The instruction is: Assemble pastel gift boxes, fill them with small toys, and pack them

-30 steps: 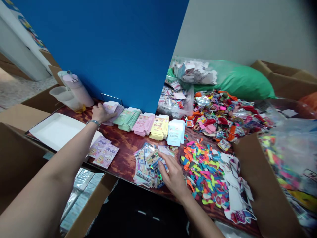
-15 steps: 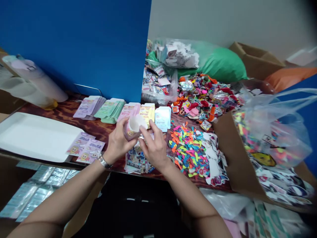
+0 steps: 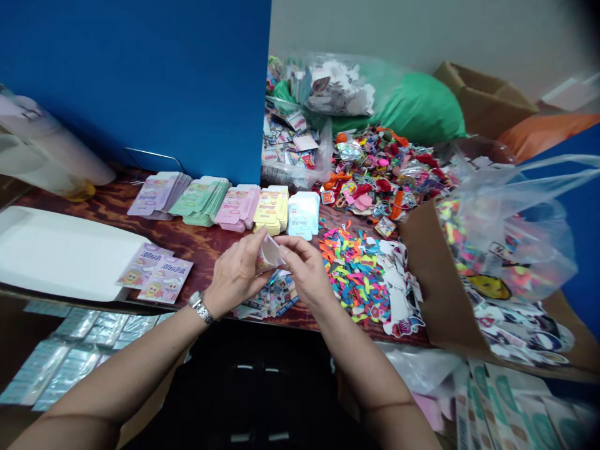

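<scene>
My left hand is wrapped round a small printed paper packet, whose pale inside shows at its open mouth. The thumb and fingers of my right hand pinch the packet's right edge. Below both hands lies a pile of small printed cards, partly hidden by them. Just beyond stand stacks of flat packets: purple, green, pink, yellow and light blue. Two purple packets lie left of my left wrist.
A white sheet covers the table's left part. Right of my hands are colourful small balloons and white cut-out stickers. A cardboard box with a clear plastic bag bounds the right. Mixed trinkets are heaped behind.
The packet has been turned and lowered slightly; its mouth looks narrower and more angular now. My right fingers have moved from above its opening to grip its right edge. The view has shifted a little.
</scene>
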Motion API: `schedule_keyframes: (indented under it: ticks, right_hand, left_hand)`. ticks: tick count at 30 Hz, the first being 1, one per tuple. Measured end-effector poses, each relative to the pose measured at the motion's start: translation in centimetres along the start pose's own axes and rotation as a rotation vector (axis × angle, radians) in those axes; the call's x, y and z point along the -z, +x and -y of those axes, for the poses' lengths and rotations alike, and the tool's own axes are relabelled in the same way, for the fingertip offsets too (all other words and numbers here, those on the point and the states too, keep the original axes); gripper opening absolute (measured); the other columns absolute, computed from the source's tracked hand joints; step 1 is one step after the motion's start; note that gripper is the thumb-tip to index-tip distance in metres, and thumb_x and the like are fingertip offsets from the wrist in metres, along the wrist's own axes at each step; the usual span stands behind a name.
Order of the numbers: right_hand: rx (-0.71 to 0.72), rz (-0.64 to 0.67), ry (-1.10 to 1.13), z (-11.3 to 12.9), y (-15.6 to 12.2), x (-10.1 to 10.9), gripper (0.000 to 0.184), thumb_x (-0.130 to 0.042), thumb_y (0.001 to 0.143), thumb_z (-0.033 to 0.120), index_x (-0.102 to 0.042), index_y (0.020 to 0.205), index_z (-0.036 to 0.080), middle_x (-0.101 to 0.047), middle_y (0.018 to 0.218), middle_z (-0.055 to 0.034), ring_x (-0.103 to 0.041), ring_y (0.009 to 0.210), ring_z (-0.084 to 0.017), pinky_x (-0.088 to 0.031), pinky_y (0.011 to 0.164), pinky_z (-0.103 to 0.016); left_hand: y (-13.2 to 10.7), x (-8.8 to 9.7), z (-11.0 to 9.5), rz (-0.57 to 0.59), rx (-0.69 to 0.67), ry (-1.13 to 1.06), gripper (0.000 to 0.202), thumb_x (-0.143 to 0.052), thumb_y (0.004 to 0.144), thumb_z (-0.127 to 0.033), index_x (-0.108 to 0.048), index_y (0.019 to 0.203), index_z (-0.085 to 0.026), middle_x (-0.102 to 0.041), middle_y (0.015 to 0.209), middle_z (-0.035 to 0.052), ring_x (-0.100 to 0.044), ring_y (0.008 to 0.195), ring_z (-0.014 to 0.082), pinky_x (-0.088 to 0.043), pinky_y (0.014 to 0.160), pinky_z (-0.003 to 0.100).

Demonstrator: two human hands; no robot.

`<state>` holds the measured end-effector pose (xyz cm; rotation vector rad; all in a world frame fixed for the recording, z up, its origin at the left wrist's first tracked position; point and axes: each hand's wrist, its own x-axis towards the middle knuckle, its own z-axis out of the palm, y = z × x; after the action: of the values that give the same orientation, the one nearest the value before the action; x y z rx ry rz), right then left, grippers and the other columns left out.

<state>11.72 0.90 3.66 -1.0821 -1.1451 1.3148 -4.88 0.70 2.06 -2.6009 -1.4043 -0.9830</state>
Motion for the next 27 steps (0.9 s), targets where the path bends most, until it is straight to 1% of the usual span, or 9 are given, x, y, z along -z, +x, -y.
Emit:
schedule_keyframes:
  ticks: [2, 5, 7, 12, 17, 19, 21, 25, 27]
  right_hand:
    - [0.031, -0.022, -0.114, 0.3, 0.0, 0.2, 0.018, -0.067, 0.085, 0.033, -0.069, 0.098, 0.020, -0.073, 0.095, -0.0027, -0.068, 0.084, -0.016, -0.057, 0.079, -0.030]
    - [0.196, -0.098, -0.435, 0.9, -0.5, 0.3, 0.012, -0.065, 0.085, 0.025, -0.072, 0.094, 0.021, -0.071, 0.092, -0.0034, -0.066, 0.086, -0.016, -0.056, 0.080, -0.029]
    - [0.303, -0.107, -0.550, 1.0, -1.0, 0.3, 0.013, -0.063, 0.087, 0.023, -0.074, 0.095, 0.022, -0.070, 0.093, -0.0040, -0.067, 0.089, -0.016, -0.056, 0.082, -0.029]
    - [0.458, -0.121, -0.588, 0.3, -2.4, 0.0, 0.026, -0.054, 0.096, 0.021, -0.071, 0.115, 0.023, -0.074, 0.109, -0.0044, -0.069, 0.102, -0.016, -0.056, 0.093, -0.030]
    - [0.591, -0.186, -0.680, -1.6, -3.4, -0.4, 0.037, -0.049, 0.098, 0.016, -0.062, 0.132, 0.023, -0.072, 0.121, -0.0048, -0.070, 0.108, -0.017, -0.055, 0.098, -0.030]
    - [0.646, -0.162, -0.716, -2.1, -3.6, -0.4, 0.042, -0.048, 0.098, 0.015, -0.058, 0.138, 0.023, -0.069, 0.126, -0.0054, -0.067, 0.115, -0.018, -0.054, 0.103, -0.031]
    - [0.632, -0.119, -0.720, -2.2, -3.6, -0.2, 0.043, -0.047, 0.098, 0.015, -0.056, 0.140, 0.023, -0.067, 0.129, -0.0055, -0.066, 0.118, -0.018, -0.053, 0.105, -0.032]
    - [0.417, -0.107, -0.591, -2.0, -3.7, 0.0, 0.041, -0.049, 0.099, 0.021, -0.057, 0.139, 0.026, -0.069, 0.127, -0.0034, -0.068, 0.115, -0.019, -0.055, 0.102, -0.032]
    - [0.385, -0.123, -0.573, -2.0, -3.8, -0.2, 0.042, -0.048, 0.100, 0.022, -0.055, 0.141, 0.027, -0.067, 0.129, -0.0031, -0.067, 0.116, -0.020, -0.055, 0.103, -0.034]
  left_hand:
    - [0.0, 0.0, -0.3, 0.038, 0.023, 0.034, 0.094, -0.065, 0.085, -0.039, -0.008, 0.155, -0.011, -0.060, 0.125, 0.0189, -0.064, 0.103, 0.0283, -0.055, 0.079, 0.037]
    - [0.0, 0.0, -0.9, 0.082, 0.038, 0.100, 0.096, -0.064, 0.085, -0.038, -0.006, 0.156, -0.009, -0.061, 0.121, 0.0190, -0.064, 0.098, 0.0287, -0.055, 0.076, 0.037]
    - [0.0, 0.0, -1.3, 0.103, 0.042, 0.149, 0.098, -0.063, 0.084, -0.038, -0.004, 0.156, -0.007, -0.060, 0.120, 0.0196, -0.063, 0.096, 0.0291, -0.054, 0.075, 0.038]
    - [0.2, 0.4, -1.6, 0.196, 0.077, 0.287, 0.101, -0.058, 0.086, -0.042, 0.004, 0.154, 0.000, -0.056, 0.120, 0.0230, -0.059, 0.094, 0.0307, -0.052, 0.072, 0.040]
    - [0.2, 0.4, -1.9, 0.247, 0.075, 0.321, 0.101, -0.055, 0.086, -0.042, 0.008, 0.152, 0.004, -0.055, 0.122, 0.0240, -0.057, 0.095, 0.0310, -0.051, 0.073, 0.040]
    - [0.0, 0.3, -2.0, 0.269, 0.070, 0.326, 0.101, -0.055, 0.086, -0.041, 0.007, 0.152, 0.004, -0.054, 0.125, 0.0253, -0.056, 0.096, 0.0309, -0.051, 0.074, 0.040]
    - [-0.2, 0.3, -2.0, 0.297, 0.066, 0.337, 0.098, -0.053, 0.085, -0.041, 0.002, 0.153, 0.003, -0.052, 0.129, 0.0259, -0.056, 0.097, 0.0311, -0.050, 0.076, 0.041]
    - [-0.4, 0.4, -1.9, 0.325, 0.043, 0.386, 0.089, -0.051, 0.086, -0.042, -0.012, 0.154, 0.000, -0.051, 0.132, 0.0251, -0.056, 0.096, 0.0312, -0.049, 0.073, 0.041]
    - [-0.4, 0.5, -2.0, 0.318, 0.029, 0.411, 0.086, -0.050, 0.086, -0.042, -0.015, 0.154, -0.001, -0.051, 0.132, 0.0255, -0.056, 0.094, 0.0314, -0.049, 0.070, 0.041]
